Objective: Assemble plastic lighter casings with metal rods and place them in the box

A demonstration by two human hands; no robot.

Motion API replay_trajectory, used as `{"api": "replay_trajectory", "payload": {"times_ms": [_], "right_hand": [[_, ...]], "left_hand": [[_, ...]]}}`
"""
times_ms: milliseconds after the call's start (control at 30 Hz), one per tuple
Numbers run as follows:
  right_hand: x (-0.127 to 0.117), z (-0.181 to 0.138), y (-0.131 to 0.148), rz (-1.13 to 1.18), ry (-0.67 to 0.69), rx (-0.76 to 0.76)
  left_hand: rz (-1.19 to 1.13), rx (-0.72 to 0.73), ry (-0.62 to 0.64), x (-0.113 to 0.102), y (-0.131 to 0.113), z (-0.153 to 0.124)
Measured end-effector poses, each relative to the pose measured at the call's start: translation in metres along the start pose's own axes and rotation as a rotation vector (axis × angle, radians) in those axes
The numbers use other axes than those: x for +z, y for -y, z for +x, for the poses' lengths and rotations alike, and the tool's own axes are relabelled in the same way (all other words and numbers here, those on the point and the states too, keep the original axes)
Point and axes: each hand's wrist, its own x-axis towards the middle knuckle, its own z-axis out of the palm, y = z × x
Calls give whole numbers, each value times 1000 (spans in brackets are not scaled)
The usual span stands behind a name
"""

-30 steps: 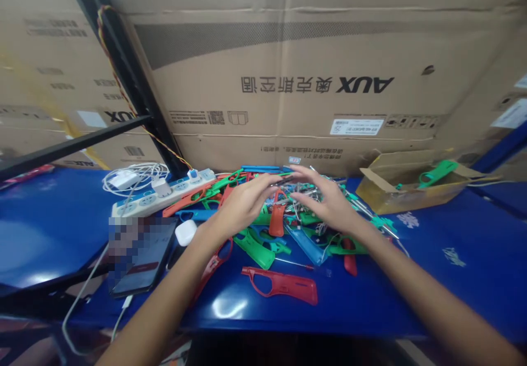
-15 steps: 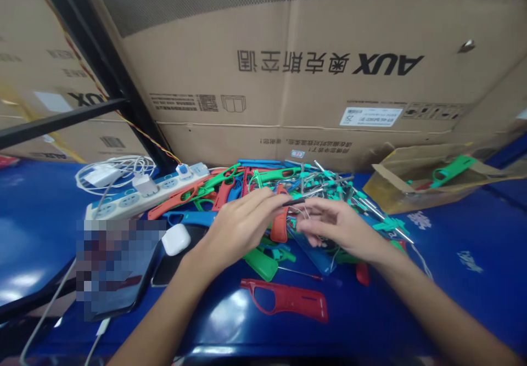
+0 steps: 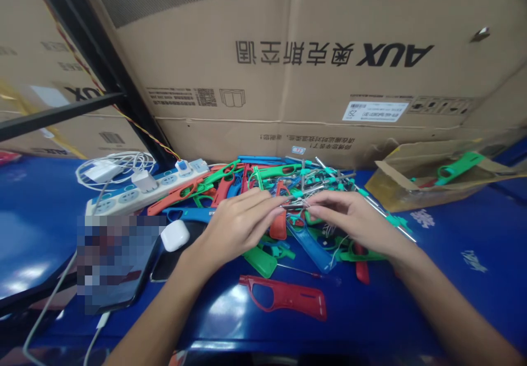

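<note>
My left hand point(image 3: 239, 224) and my right hand point(image 3: 354, 219) meet fingertip to fingertip above a pile of red, green and blue plastic handle parts point(image 3: 263, 190) and thin metal pins. Both pinch a small thin metal piece point(image 3: 297, 206) between them; I cannot make out exactly what it is. A single red handle part point(image 3: 288, 300) lies alone on the blue table point(image 3: 453, 278), near the front edge below my hands.
A white power strip point(image 3: 144, 190) with plugged chargers and coiled cable lies at the left. A phone point(image 3: 115, 262) and a white earbud case point(image 3: 175, 236) sit beside my left arm. An open cardboard box point(image 3: 415, 179) holds green parts at the right. Large cartons stand behind.
Both hands dropped closer to the pile and their fingertips came together on the small metal piece. The camera tilted slightly downward.
</note>
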Motion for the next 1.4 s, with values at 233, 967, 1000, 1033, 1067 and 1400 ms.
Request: {"api": "replay_trajectory", "payload": {"times_ms": [233, 967, 1000, 1033, 1067, 1400], "right_hand": [[3, -4, 6, -147, -66, -76], [7, -7, -17, -522, -136, -505], [7, -7, -18, -532, -140, -519], [6, -6, -19, -542, -145, -530], [5, -6, -19, -550, -147, -540], [7, -4, -20, -500, -158, -578]], "left_hand": [[47, 14, -16, 1, 2, 2], [65, 36, 24, 4, 4, 0], [61, 33, 33, 5, 5, 0], [58, 31, 40, 5, 5, 0], [56, 28, 44, 5, 5, 0], [53, 13, 22, 4, 1, 2]]}}
